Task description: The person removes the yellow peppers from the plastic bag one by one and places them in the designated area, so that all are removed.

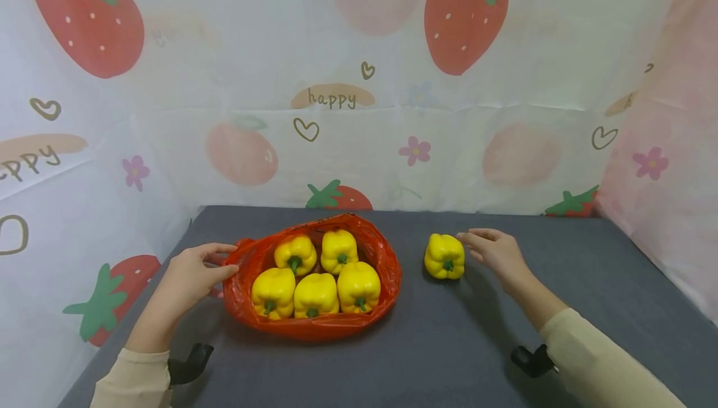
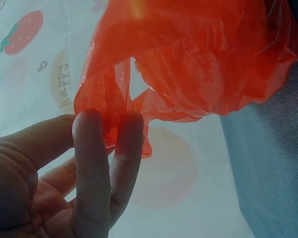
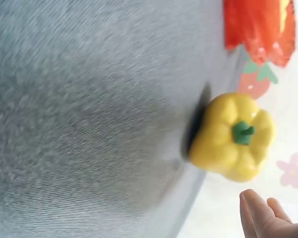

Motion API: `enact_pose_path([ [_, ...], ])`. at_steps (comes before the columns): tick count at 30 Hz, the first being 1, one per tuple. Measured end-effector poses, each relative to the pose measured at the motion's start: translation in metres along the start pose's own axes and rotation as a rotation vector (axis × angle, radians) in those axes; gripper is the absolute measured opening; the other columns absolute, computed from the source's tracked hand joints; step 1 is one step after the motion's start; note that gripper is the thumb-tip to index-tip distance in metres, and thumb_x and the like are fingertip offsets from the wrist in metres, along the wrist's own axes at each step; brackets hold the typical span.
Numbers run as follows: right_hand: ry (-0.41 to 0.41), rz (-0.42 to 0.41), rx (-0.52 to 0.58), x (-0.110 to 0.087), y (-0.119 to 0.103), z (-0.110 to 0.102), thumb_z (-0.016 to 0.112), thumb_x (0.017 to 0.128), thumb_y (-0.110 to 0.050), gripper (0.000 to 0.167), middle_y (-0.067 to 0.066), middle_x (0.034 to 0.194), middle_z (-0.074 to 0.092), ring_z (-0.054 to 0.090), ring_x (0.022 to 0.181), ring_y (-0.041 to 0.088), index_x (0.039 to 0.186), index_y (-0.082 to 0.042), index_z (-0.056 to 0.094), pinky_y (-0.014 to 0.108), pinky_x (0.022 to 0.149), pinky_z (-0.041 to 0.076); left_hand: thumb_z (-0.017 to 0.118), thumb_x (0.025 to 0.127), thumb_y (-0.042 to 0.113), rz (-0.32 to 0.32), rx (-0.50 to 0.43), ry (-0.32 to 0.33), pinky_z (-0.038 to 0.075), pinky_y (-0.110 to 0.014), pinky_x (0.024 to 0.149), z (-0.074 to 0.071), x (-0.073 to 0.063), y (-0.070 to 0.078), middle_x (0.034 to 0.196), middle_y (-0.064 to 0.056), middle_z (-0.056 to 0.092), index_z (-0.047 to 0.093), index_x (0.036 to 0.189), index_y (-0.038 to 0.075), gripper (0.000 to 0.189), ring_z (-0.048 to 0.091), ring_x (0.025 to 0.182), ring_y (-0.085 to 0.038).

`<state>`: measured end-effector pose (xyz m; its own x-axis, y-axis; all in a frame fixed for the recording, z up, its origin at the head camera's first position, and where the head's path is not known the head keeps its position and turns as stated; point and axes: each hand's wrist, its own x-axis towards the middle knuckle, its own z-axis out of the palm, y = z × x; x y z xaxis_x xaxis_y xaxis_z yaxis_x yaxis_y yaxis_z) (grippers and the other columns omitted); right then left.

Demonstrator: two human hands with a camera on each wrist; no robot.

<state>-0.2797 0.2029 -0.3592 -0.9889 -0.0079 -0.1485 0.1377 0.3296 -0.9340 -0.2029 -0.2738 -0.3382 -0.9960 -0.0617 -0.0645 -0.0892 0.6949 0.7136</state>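
Bag (image 1: 314,330) is on the table (image 1: 421,358), a bit left of the middle, with five peppers (image 1: 316,294) in it — two at the back, three in front. There's one loose pepper (image 1: 444,257) over to the right of the bag, not touching it, also on the table. The left hand (image 1: 196,271) is at the bag's left edge; the right hand (image 1: 496,253) is just right of the loose pepper — cloth (image 1: 460,115) behind everything and along both sides.

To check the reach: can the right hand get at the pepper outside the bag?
Probably yes: the right hand is close beside the loose yellow pepper, nothing stands between them, and the red bag sits on the pepper's other side.
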Motion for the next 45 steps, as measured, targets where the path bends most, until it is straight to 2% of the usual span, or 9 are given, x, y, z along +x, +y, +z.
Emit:
enact_pose_path([
  [4, -0.027, -0.028, 0.018, -0.007, -0.007, -0.002, 0.06, 0.098, -0.041, 0.073, 0.02, 0.156, 0.038, 0.041, 0.144, 0.033, 0.152, 0.0, 0.034, 0.035, 0.113, 0.043, 0.066, 0.095, 0.025, -0.001, 0.0, 0.001, 0.062, -0.037, 0.069, 0.0, 0.0, 0.0, 0.123, -0.029, 0.06, 0.051, 0.14, -0.002, 0.055, 0.068, 0.065, -0.016],
  [9, -0.061, -0.043, 0.052, -0.014, -0.014, -0.003, 0.061, 0.097, -0.042, 0.075, 0.021, 0.155, 0.039, 0.043, 0.143, 0.034, 0.151, 0.001, 0.034, 0.021, 0.1, 0.051, 0.066, 0.095, 0.026, -0.001, -0.007, -0.003, 0.062, -0.037, 0.069, 0.001, 0.0, 0.0, 0.124, -0.029, 0.06, 0.051, 0.14, -0.002, 0.055, 0.068, 0.066, -0.016],
  [18, -0.117, -0.079, 0.044, -0.024, -0.022, 0.011, 0.063, 0.096, -0.042, 0.07, 0.02, 0.151, 0.045, 0.05, 0.137, 0.034, 0.146, 0.002, 0.042, 0.035, 0.108, 0.045, 0.066, 0.095, 0.025, 0.001, -0.004, 0.0, 0.062, -0.036, 0.068, 0.0, -0.001, -0.001, 0.122, -0.029, 0.06, 0.051, 0.14, -0.002, 0.054, 0.068, 0.066, -0.016],
  [27, -0.162, -0.089, 0.12, -0.03, -0.023, 0.031, 0.064, 0.096, -0.036, 0.063, 0.018, 0.148, 0.048, 0.053, 0.133, 0.032, 0.142, 0.003, 0.046, 0.034, 0.106, 0.048, 0.066, 0.095, 0.026, 0.002, 0.011, -0.002, 0.062, -0.036, 0.069, 0.0, -0.001, -0.001, 0.123, -0.029, 0.06, 0.051, 0.14, -0.002, 0.055, 0.068, 0.066, -0.017],
  [38, -0.18, -0.07, 0.204, -0.029, -0.023, 0.058, 0.067, 0.095, -0.033, 0.058, 0.017, 0.146, 0.051, 0.057, 0.13, 0.026, 0.14, 0.0, 0.05, 0.037, 0.107, 0.047, 0.066, 0.096, 0.026, 0.008, 0.013, -0.001, 0.062, -0.037, 0.07, 0.002, 0.0, 0.001, 0.124, -0.029, 0.06, 0.051, 0.139, -0.002, 0.054, 0.067, 0.067, -0.016],
  [45, -0.195, -0.077, 0.282, -0.032, -0.026, 0.073, 0.065, 0.096, -0.026, 0.056, 0.02, 0.147, 0.049, 0.05, 0.136, 0.035, 0.141, 0.003, 0.048, 0.04, 0.109, 0.045, 0.065, 0.096, 0.027, 0.002, 0.016, -0.003, 0.062, -0.036, 0.07, 0.002, 0.0, 0.001, 0.125, -0.029, 0.06, 0.051, 0.14, -0.002, 0.054, 0.067, 0.069, -0.015],
])
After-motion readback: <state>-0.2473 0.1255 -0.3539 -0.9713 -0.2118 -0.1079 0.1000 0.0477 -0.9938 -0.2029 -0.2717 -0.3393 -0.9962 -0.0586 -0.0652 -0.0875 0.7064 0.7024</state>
